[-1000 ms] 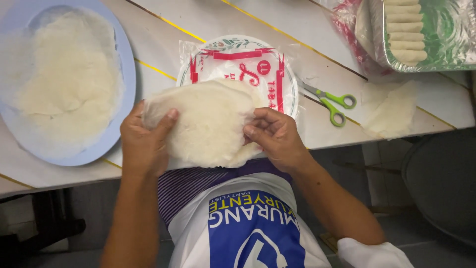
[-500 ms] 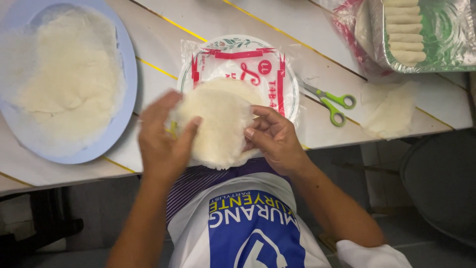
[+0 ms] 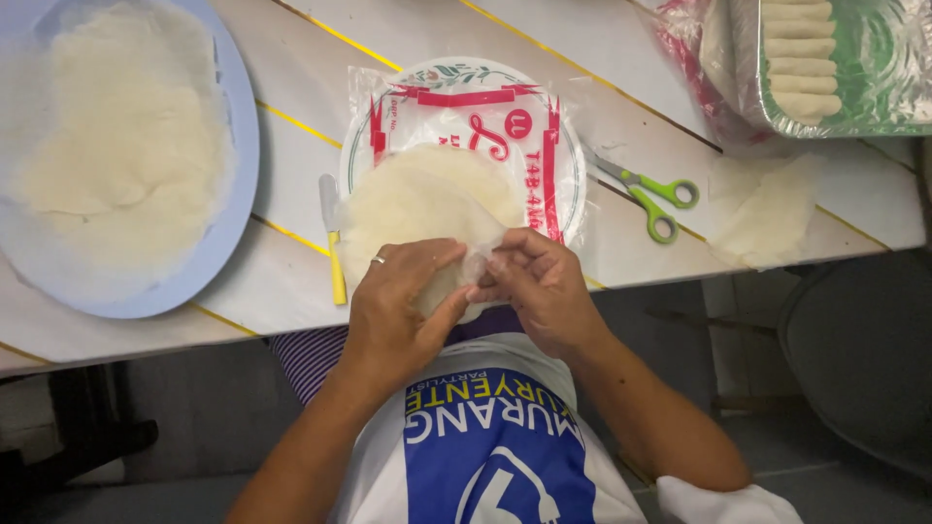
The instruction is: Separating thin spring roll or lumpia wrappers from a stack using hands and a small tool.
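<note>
Wrappers (image 3: 422,209), thin, round and pale, lie in a stack at the near edge of the table (image 3: 291,262), right in front of the person. That spot probably keeps them easy to reach.

Going from the left, a big blue plate (image 3: 238,209) sits at the left end of the table. Soft white sheets (image 3: 116,165) are spread out on it, likely so they lie flat and apart from the stack.

Next comes a small knife with a yellow handle (image 3: 335,262), lying just beside the stack near the table's front edge.

The left hand (image 3: 398,306) lies on the near side of the stack with its fingers spread, as if to hold it in place. It wears a ring. The right hand (image 3: 539,286) is just beside it, and its fingertips pinch the thin rim of the top wrapper. The two hands are close together, almost touching.

Under the stack sits a round packet (image 3: 466,107) in red and white.

Farther right, green scissors (image 3: 650,194) lie on the table, blades shut. A loose pale sheet (image 3: 767,209) lies near the right front corner. At the far right corner a foil tray (image 3: 845,68) holds a row of rolls (image 3: 801,58), packed side by side.
</note>
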